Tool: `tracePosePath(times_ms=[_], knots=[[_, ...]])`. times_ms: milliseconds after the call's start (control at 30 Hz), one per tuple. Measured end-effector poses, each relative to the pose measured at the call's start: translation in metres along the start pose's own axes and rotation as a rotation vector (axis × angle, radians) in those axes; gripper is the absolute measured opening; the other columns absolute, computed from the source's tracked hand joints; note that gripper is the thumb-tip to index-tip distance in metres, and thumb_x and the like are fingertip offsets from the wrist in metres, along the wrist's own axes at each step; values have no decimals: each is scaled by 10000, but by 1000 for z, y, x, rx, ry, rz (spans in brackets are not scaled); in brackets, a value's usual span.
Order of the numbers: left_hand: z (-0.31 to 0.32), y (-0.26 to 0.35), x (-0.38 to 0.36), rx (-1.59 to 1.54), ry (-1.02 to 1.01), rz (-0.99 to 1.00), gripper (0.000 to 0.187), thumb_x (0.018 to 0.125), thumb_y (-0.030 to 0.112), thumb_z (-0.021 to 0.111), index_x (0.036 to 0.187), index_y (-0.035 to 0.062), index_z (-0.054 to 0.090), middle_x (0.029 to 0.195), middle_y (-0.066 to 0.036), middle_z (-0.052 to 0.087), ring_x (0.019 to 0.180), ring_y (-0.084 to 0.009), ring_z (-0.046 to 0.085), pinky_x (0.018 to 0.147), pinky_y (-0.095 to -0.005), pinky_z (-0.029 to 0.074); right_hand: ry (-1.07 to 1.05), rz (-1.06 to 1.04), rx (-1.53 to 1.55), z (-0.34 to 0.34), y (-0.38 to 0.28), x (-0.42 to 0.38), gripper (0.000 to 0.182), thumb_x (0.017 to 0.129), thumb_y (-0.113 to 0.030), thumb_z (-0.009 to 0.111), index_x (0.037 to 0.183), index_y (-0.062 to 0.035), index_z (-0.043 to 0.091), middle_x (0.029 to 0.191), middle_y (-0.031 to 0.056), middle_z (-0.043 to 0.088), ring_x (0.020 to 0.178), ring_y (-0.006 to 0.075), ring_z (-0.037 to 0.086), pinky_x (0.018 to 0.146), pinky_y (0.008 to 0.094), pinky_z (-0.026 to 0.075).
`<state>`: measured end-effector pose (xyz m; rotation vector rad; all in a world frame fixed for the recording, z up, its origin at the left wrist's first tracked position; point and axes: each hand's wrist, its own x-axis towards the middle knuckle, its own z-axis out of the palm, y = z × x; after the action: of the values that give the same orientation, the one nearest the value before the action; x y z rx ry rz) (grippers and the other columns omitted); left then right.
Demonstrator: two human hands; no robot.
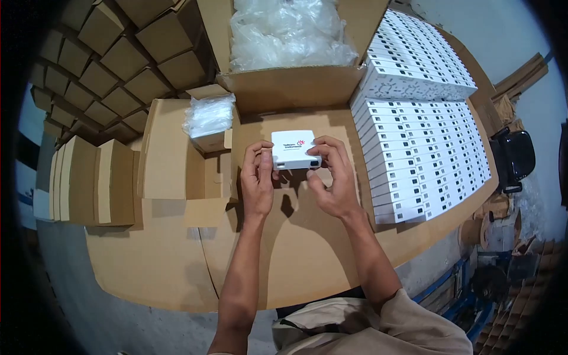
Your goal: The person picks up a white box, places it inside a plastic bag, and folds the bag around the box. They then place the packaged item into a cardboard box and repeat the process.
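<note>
A small white box (287, 152) printed "Telkom Indonesia" with a red logo is held above the cardboard-covered table. My left hand (257, 183) grips its left edge, with the thumb along the near corner. On the opposite side, my right hand (336, 183) is closed on the right edge, fingers on top and thumb below. Dark label patches mark the side facing me. Left of my hands lies an open brown carton (210, 177), with a stack of clear plastic-wrapped packs (210, 114) at its far end.
Tall rows of similar white boxes (423, 160) stand on the right. A large carton (290, 89) of clear plastic bags (290, 35) sits at the back. Brown cartons (121, 62) are stacked at the far left, with several more (97, 180) nearer. A dark chair (513, 154) is beyond the table's right edge.
</note>
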<state>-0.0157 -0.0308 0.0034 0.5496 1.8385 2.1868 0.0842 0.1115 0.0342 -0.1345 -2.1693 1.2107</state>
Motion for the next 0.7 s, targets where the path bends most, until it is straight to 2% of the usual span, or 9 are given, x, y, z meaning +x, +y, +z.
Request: tracePosePath(times_ms=[133,167,267,300,367,467,567,700], knots=[[7,-1,5,57,48,39,281,1047,128,582,1295,16,516,1023,-62,650,848,-91,623,742,-246,518,58,140,217,14,27,-2,234,934,74,597,1159,10,587,1348,167,497,1048,224,628,883,315,542],[6,-4,5,18,31,22,319,1008,54,619,1302,3,507,1159,-112,647,958,-142,664,793,-281,538,72,133,260,17,33,-2,243,942,77,589,1175,12,570,1353,170,497,1071,220,625,891,318,541],[10,-18,6,58,39,131,412,998,54,635,1374,21,470,1192,-131,661,1020,-160,654,858,-293,545,126,149,402,25,48,-5,297,942,95,588,1222,21,521,1316,175,533,1124,228,631,909,318,544],[13,-11,6,144,38,108,437,987,50,647,1386,14,473,1202,-142,670,1037,-170,659,881,-306,543,145,161,450,25,47,-3,321,939,103,591,1237,24,504,1296,176,550,1138,234,635,914,317,546],[17,4,1,314,34,53,486,965,41,672,1409,0,478,1222,-164,687,1071,-191,668,927,-332,538,127,174,310,15,46,-5,358,933,102,605,1259,26,476,1238,184,595,1148,256,655,934,336,553],[15,-11,0,524,18,159,479,947,39,691,1394,-12,529,1220,-173,708,1108,-212,681,950,-348,537,132,179,132,6,47,-7,382,924,97,626,1265,31,467,1165,207,647,1127,293,685,960,372,560],[18,-13,-4,465,13,141,381,927,9,684,1298,-13,599,1190,-185,714,1117,-285,706,953,-372,552,130,183,85,4,56,-13,401,912,96,642,1269,33,469,1149,244,665,1123,332,694,978,404,560],[18,-12,-4,527,1,152,395,919,1,693,1299,-6,589,1181,-191,716,1113,-281,709,949,-381,553,132,173,62,5,61,-13,422,900,98,652,1276,30,473,1139,263,671,1129,364,689,975,407,562]])
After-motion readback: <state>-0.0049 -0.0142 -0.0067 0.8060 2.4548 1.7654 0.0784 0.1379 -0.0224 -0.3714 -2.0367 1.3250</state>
